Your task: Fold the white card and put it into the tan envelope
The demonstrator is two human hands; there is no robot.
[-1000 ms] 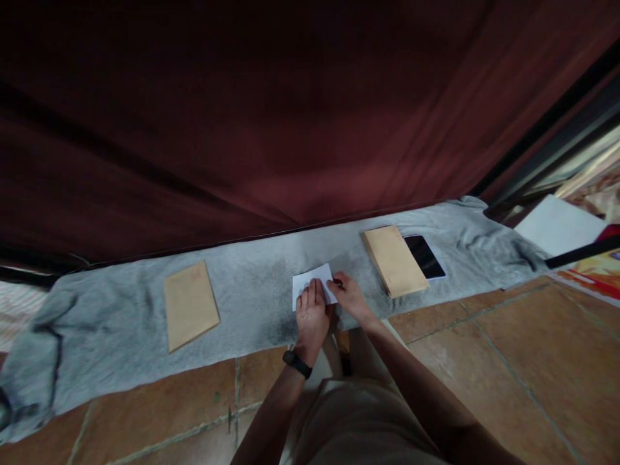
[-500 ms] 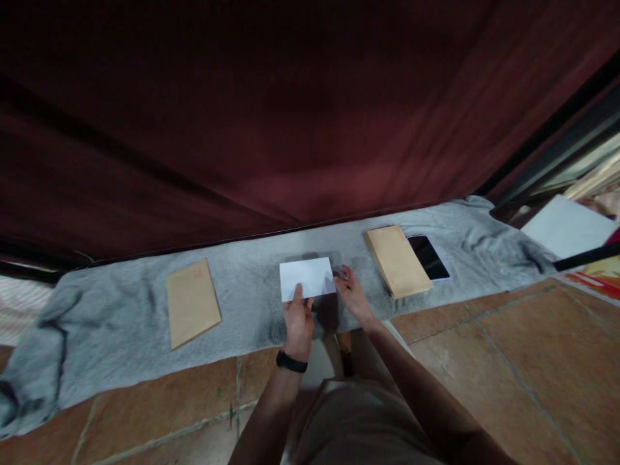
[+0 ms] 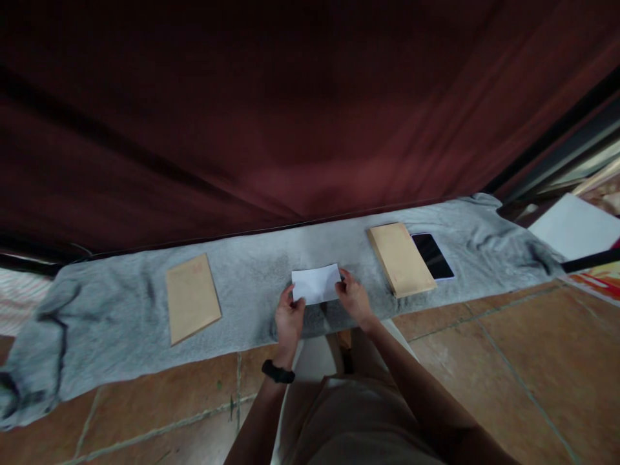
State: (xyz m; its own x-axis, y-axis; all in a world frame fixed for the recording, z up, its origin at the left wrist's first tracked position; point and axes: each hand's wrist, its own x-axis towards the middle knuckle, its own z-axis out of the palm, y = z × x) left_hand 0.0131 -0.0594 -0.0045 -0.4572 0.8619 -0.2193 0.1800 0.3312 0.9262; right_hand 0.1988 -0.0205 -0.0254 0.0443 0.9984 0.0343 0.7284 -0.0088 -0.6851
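A folded white paper (image 3: 316,283) is held just above the grey cloth (image 3: 252,278), near its front edge. My left hand (image 3: 289,321) pinches the paper's lower left corner. My right hand (image 3: 354,298) grips its right edge with curled fingers. A black band sits on my left wrist. To the left on the cloth lies a single brown envelope (image 3: 192,298). To the right lies a stack of brown envelopes (image 3: 402,259).
A dark phone (image 3: 433,256) lies screen up beside the envelope stack. A dark red curtain (image 3: 290,110) hangs behind the cloth. Brown floor tiles (image 3: 508,349) spread in front. A white sheet (image 3: 574,226) and colourful printed paper lie at the far right.
The paper was pressed flat under my left hand, then lifted and turned level. Now both hands hold it by its ends, and my left hand has drawn back toward me.
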